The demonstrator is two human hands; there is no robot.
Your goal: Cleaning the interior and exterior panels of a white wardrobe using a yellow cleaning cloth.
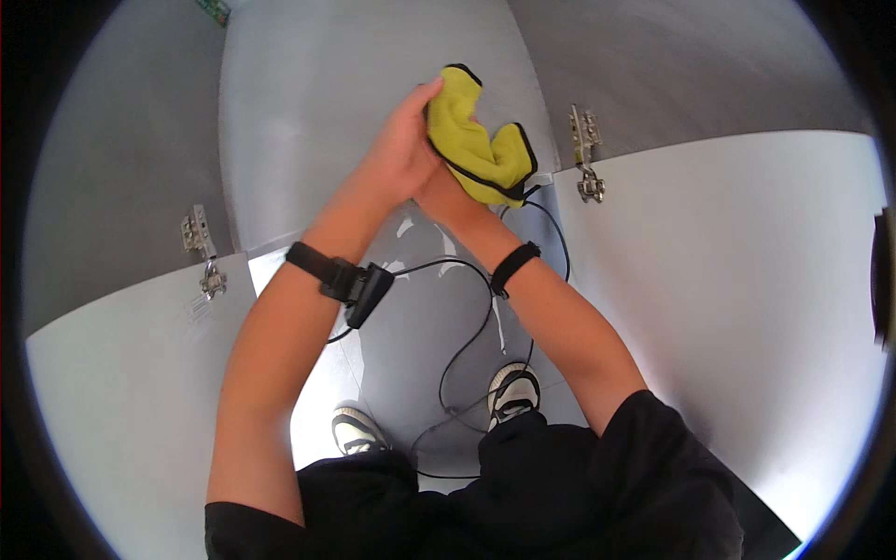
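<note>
A yellow-green cleaning cloth with black edging (465, 150) is bunched up in both my hands, over the grey cabinet panel (315, 105). My left hand (404, 150) grips its left side, thumb pointing up along the edge. Beneath the folds lies my right hand (444, 190), its fingers mostly hidden by the cloth. The two hands meet at the heels. Around my left wrist is a black strap (311, 260) carrying a small black device (368, 295); another black strap (514, 269) circles my right wrist.
White cabinet doors stand swung out at left (119, 413) and right (714, 280), on metal hinges (200, 234) (586, 150). A black cable (483, 322) loops between my arms and down near my shoes (514, 392). Below is a shiny grey floor (406, 364).
</note>
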